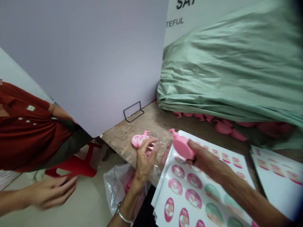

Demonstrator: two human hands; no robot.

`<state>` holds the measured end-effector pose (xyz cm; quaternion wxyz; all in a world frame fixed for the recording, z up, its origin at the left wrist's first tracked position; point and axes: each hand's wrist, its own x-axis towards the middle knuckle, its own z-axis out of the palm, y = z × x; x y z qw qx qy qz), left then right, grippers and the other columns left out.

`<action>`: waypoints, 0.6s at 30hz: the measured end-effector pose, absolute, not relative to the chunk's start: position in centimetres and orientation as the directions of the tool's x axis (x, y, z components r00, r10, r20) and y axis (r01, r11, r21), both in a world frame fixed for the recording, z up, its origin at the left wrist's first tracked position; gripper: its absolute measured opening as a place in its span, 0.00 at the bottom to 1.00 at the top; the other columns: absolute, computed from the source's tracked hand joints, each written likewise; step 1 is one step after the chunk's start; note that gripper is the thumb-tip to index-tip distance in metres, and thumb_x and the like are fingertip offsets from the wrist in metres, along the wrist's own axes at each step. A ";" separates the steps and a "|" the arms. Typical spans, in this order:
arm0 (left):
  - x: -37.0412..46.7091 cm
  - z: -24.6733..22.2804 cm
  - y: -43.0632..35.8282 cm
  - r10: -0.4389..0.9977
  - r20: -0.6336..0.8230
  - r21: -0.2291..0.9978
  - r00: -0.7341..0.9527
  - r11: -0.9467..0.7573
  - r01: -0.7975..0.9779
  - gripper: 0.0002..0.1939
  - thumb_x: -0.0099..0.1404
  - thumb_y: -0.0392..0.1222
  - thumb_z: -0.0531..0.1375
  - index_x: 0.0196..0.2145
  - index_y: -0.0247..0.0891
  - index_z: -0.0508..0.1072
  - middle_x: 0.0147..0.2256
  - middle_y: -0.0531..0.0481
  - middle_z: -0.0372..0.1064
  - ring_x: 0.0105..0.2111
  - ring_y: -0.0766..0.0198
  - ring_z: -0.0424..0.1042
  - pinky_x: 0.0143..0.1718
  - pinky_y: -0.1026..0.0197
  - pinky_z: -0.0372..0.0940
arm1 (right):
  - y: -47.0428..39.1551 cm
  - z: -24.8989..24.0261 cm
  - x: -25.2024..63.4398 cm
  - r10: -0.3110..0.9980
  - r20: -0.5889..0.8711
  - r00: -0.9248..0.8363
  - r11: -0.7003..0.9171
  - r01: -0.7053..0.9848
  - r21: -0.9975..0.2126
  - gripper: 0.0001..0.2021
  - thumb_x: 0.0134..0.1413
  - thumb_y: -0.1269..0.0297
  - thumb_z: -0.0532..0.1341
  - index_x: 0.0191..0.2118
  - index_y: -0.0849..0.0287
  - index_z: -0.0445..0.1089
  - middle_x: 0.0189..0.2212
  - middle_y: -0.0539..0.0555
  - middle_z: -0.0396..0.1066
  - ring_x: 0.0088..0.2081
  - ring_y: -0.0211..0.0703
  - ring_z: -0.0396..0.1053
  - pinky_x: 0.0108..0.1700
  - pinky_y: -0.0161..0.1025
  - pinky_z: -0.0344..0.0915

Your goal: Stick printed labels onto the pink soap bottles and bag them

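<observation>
My right hand point(199, 156) grips a round pink plastic piece point(183, 147) by its edge, with a small nozzle-like stub pointing up and left. It is held above a stack of sticker sheets point(176, 186) printed with round and oval pink labels. My left hand point(145, 159), fingers curled but apart, is over the table beside a small group of pink pieces point(137, 141) bearing round labels. Some pink shows between its fingers; whether it touches a piece there is hard to see.
A green cloth point(227, 69) covers a heap of pink pieces point(223, 127). More sheets point(276, 176) lie at right. A black wire stand point(133, 112) stands by a pale panel. Below the table edge are a plastic bag point(115, 179) and red stool point(80, 165); a co-worker's hand point(50, 192) is at left.
</observation>
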<state>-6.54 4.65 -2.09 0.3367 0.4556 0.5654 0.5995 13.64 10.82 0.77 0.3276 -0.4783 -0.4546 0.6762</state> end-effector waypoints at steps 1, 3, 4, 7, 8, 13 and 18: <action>-5.5 -1.9 4.1 0.965 0.080 0.990 -0.250 -0.106 -0.090 0.17 0.63 0.49 0.60 0.46 0.36 0.75 0.47 0.42 0.72 0.46 0.57 0.70 0.49 0.57 0.64 | 9.5 1.0 12.3 0.793 -0.444 -0.416 -0.527 -0.103 -0.844 0.26 0.39 0.37 0.66 0.29 0.57 0.69 0.20 0.49 0.64 0.21 0.35 0.57 0.25 0.36 0.58; -3.6 -1.8 3.2 0.997 -0.040 0.912 -0.071 0.007 -0.409 0.23 0.61 0.50 0.63 0.50 0.36 0.73 0.46 0.42 0.73 0.46 0.56 0.71 0.49 0.57 0.64 | 7.3 1.1 10.4 0.682 -0.514 -0.521 -0.686 -0.211 -0.696 0.26 0.38 0.36 0.67 0.31 0.57 0.67 0.19 0.46 0.62 0.21 0.33 0.55 0.24 0.33 0.57; -2.8 -1.8 2.8 0.997 -0.074 0.859 -0.033 0.047 -0.510 0.24 0.60 0.50 0.64 0.50 0.35 0.73 0.45 0.42 0.74 0.45 0.56 0.72 0.48 0.57 0.65 | 6.4 0.9 9.8 0.657 -0.526 -0.540 -0.720 -0.243 -0.651 0.26 0.38 0.37 0.67 0.31 0.56 0.66 0.19 0.45 0.60 0.21 0.32 0.55 0.24 0.32 0.56; -1.4 -1.8 2.1 0.986 -0.153 0.777 -0.071 0.076 -0.625 0.24 0.56 0.50 0.67 0.47 0.33 0.74 0.42 0.43 0.75 0.43 0.55 0.73 0.47 0.58 0.66 | 4.6 0.4 9.3 0.655 -0.526 -0.542 -0.733 -0.289 -0.616 0.25 0.41 0.38 0.66 0.32 0.56 0.65 0.18 0.44 0.57 0.20 0.31 0.52 0.23 0.30 0.54; -1.2 -1.8 1.8 0.980 -0.171 0.784 -0.100 0.074 -0.616 0.24 0.56 0.50 0.66 0.46 0.33 0.74 0.42 0.43 0.75 0.43 0.55 0.73 0.47 0.58 0.66 | 4.3 0.3 9.4 0.659 -0.521 -0.542 -0.729 -0.289 -0.621 0.25 0.42 0.37 0.65 0.32 0.56 0.64 0.18 0.43 0.56 0.20 0.31 0.51 0.23 0.30 0.53; -1.5 -0.8 0.4 0.953 -0.146 0.960 -0.266 0.071 -0.271 0.23 0.64 0.53 0.60 0.52 0.38 0.72 0.51 0.42 0.72 0.50 0.53 0.70 0.51 0.56 0.65 | 4.4 0.0 10.2 0.801 -0.414 -0.432 -0.509 -0.127 -0.851 0.25 0.42 0.38 0.65 0.28 0.58 0.64 0.20 0.46 0.60 0.23 0.35 0.57 0.26 0.35 0.59; -1.9 -0.5 -0.5 0.933 -0.169 0.975 -0.318 0.111 -0.193 0.23 0.60 0.50 0.63 0.52 0.39 0.73 0.57 0.41 0.66 0.62 0.49 0.59 0.59 0.56 0.59 | 4.1 -1.1 10.0 0.978 -0.101 -0.181 -0.043 0.298 -0.954 0.25 0.36 0.55 0.71 0.41 0.56 0.65 0.39 0.54 0.72 0.41 0.48 0.71 0.40 0.40 0.68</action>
